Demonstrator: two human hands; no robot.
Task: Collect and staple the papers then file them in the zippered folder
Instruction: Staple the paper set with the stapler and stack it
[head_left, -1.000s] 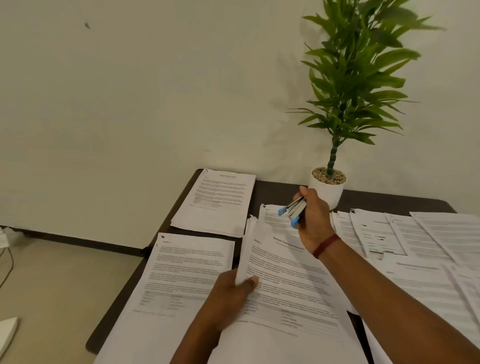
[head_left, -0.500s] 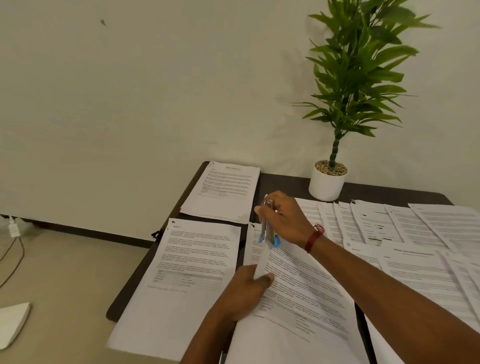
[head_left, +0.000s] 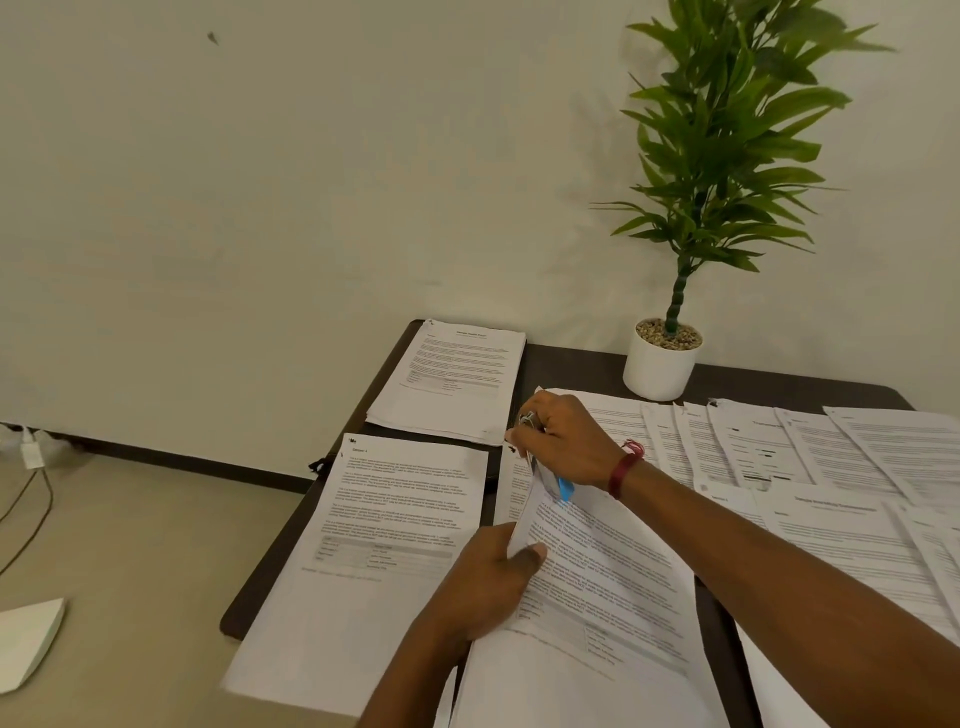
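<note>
Nearest the camera, the left hand (head_left: 488, 582) pinches the left edge of a sheaf (head_left: 597, 582) of printed papers, thumb on top and the fingers underneath, so its grip is closed on the sheaf, which lifts slightly off the dark counter (head_left: 571, 364). Just left of it a second sheaf (head_left: 374, 545) lies flat, its near corner hanging over the counter's edge. Farther in, the right hand (head_left: 566, 441), a red thread band (head_left: 623, 470) at its wrist, has its grip closed around a blue-and-silver stapler (head_left: 558, 483) set at the top left corner of the held sheaf; whether the stapler actually bites the paper cannot be told. To the right, loose sheets (head_left: 779, 452) overlap one another in a fan across the counter. Beyond the second sheaf a third stack (head_left: 452, 379) rests at the counter's far left corner. At the back a plant (head_left: 717, 156) in a white pot (head_left: 660, 364) stands against the wall.
</note>
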